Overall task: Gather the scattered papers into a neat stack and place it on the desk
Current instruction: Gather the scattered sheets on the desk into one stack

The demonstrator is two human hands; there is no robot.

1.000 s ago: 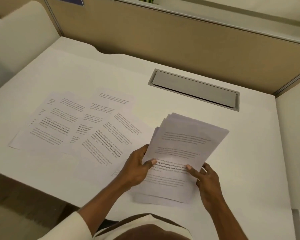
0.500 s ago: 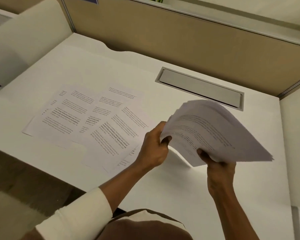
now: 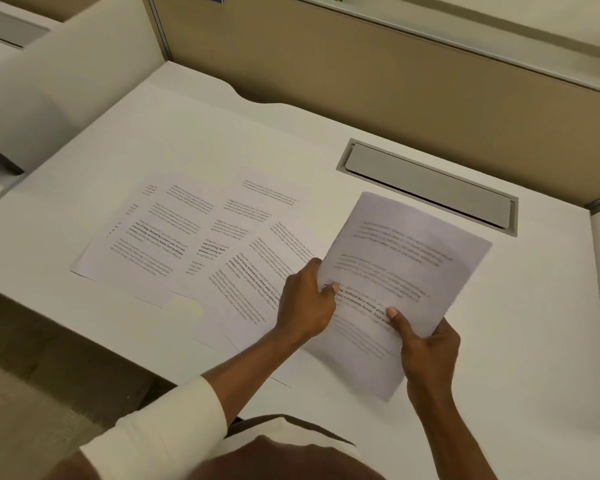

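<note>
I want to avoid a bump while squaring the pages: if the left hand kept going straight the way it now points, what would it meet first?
The left hand points right, toward the held stack it already grips at the left edge. So it would push into that stack first, and beyond it the right hand, though depth is hard to judge.

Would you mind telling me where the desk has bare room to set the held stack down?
Bare desk lies right of the right hand, out to the side panel and up to the grey cable hatch. More lies behind the loose papers, toward the partition. Crowded: the left-centre, where those sheets overlap up to the left hand and held stack.
</note>
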